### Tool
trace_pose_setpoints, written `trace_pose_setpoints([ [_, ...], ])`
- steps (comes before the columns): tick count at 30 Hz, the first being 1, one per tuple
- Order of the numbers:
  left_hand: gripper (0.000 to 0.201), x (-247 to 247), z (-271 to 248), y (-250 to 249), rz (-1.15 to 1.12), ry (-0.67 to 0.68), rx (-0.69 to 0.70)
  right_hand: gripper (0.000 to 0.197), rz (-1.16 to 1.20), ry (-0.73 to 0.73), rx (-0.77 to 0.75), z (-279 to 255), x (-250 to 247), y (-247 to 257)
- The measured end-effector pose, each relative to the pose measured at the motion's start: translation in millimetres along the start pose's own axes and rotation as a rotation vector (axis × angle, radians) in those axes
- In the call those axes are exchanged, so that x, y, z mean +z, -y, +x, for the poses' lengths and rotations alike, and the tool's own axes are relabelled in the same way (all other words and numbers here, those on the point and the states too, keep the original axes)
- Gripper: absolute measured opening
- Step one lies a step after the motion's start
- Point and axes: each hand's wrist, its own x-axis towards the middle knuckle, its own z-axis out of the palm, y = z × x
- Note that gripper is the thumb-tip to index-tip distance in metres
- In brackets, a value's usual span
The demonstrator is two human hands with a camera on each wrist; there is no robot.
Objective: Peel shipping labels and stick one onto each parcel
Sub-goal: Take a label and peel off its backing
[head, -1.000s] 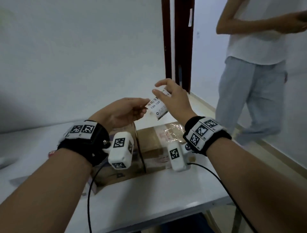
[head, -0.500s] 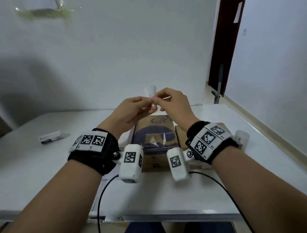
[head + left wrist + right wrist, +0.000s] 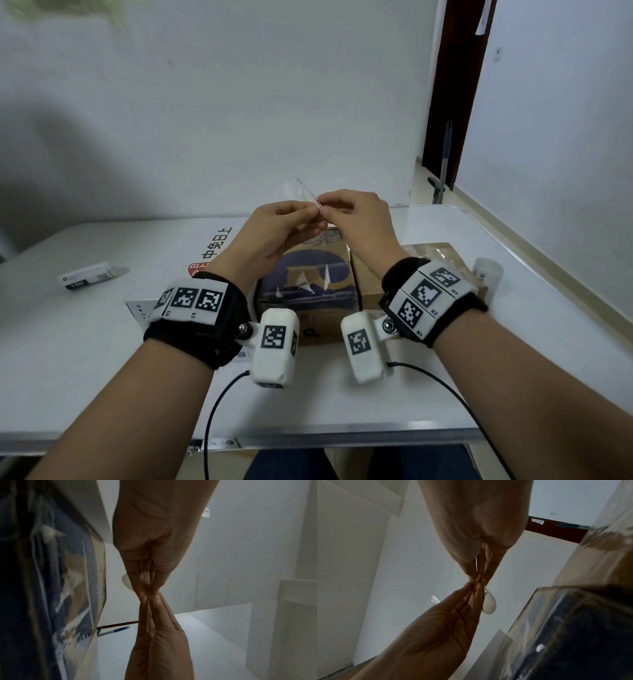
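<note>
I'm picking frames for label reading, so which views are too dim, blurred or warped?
Head view: evenly lit, edges bowed by the wide lens, label edge-on and smeared. Left wrist view: dim, left hand backlit, printed box blurred. Right wrist view: dim, right hand in shadow, box glare.

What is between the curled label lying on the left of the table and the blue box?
In the head view, a flat white parcel with red and black print lies between the curled label and the blue box.
</note>
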Motion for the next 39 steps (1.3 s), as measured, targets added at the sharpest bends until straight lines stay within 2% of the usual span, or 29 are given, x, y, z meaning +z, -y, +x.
trace_pose_setpoints([
  [7, 0.01, 3.5, -2.2, -1.6, 0.126, -0.033, 0.052, 0.021, 0.01, 0.01, -0.005, -2.5, -2.1, 2.7],
  [19, 0.011, 6.8, -6.1, 0.3, 0.212, -0.093, 0.125, 0.021, 0.098, 0.027, -0.009, -7.2, -0.4, 3.3],
  [25, 0.012, 7.8, -9.4, -1.8, 0.258, -0.096, 0.126, 0.018, 0.157, 0.049, 0.051, -7.1, -1.3, -2.9],
  [33, 0.012, 13.2, -9.0, -0.2, 0.314, -0.076, 0.144, 0.014, 0.208, 0.002, 0.127, -7.9, -2.4, -8.1],
  [39, 0.013, 12.9, -6.5, 1.4, 0.376, -0.048, 0.098, 0.011, 0.237, 0.031, 0.193, -6.7, -7.2, -10.1],
])
